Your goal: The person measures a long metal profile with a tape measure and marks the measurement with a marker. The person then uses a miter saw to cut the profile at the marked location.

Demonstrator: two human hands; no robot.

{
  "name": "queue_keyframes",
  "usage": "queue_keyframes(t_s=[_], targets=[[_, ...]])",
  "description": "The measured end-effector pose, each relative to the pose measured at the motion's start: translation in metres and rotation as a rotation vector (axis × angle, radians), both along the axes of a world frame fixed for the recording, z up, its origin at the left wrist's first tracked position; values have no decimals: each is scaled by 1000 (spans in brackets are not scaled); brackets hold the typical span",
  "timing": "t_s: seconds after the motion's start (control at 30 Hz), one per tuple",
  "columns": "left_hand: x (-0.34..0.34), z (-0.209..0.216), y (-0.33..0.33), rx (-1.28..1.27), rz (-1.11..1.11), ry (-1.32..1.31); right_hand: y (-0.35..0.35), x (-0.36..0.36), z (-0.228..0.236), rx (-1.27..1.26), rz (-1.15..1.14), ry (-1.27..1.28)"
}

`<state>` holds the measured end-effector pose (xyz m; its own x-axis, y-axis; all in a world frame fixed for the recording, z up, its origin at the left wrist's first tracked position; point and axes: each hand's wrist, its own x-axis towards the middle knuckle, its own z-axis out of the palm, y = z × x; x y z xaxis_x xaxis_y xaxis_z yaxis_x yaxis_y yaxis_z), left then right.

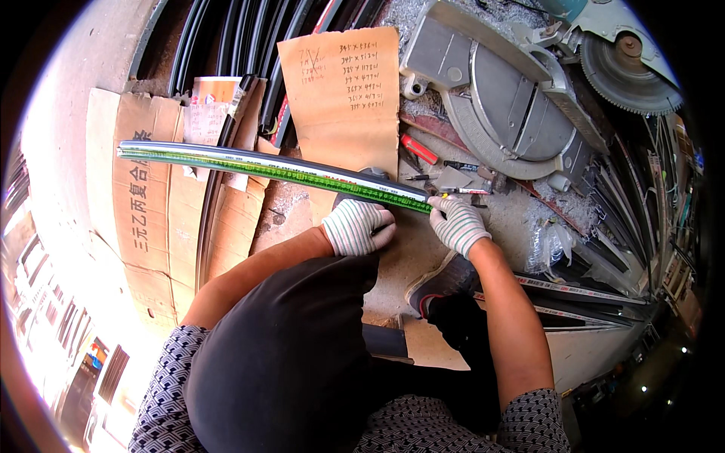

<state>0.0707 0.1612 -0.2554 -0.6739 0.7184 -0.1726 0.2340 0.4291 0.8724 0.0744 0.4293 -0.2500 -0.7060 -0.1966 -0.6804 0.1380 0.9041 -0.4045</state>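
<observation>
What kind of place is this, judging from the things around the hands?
Probably a metal-cutting workshop: a mitre saw with its toothed blade, metal shavings on the floor, and long dark profiles stacked nearby.

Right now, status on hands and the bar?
Left hand pins metal bar with tape measure. Right hand at tape's end. Miter saw beyond, apart.

Harsh daylight glare at left — dim right, fisheye-bent edges.

Long silvery metal profile [249, 162], lying slanted from far left down toward near right, over flattened cardboard. Yellow-green tape measure [317, 180] stretched flat along its near edge, touching it, running out to the right end at the gloved fingertips.
</observation>
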Motion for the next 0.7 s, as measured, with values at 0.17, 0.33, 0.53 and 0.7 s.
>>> queue_keyframes(t_s=[0.17,0.33,0.53,0.7], targets=[[1,-2,0,20,20,-1,0,0,1,-2,6,8],[1,-1,0,14,15,4,-1,0,2,9,14,19],[3,-5,0,28,17,-8,0,0,3,-7,5,25],[2,-3,1,22,18,-10,-1,-1,4,-25,-13,-3]])
